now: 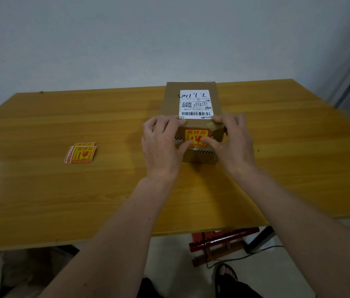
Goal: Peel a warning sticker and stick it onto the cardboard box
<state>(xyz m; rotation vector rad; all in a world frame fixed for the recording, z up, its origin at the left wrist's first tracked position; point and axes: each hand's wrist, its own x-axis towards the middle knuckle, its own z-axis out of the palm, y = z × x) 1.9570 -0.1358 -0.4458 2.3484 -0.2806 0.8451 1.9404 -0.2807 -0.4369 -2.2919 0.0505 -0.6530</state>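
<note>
A brown cardboard box (171, 100) stands at the middle back of the yellow wooden table (62, 190). A white shipping label (194, 104) covers its top. An orange and yellow warning sticker (196, 134) lies on the box's near face. Both thumbs press on the sticker's lower part. My left hand (162, 147) rests against the box's left side with fingers over the top edge. My right hand (233, 143) does the same on the right side. Neither hand holds a loose item.
A small stack of the same warning stickers (81, 153) lies on the table to the left. Under the table's near edge stands a red stool (223, 244), with a cable on the floor and a sandalled foot (225, 274).
</note>
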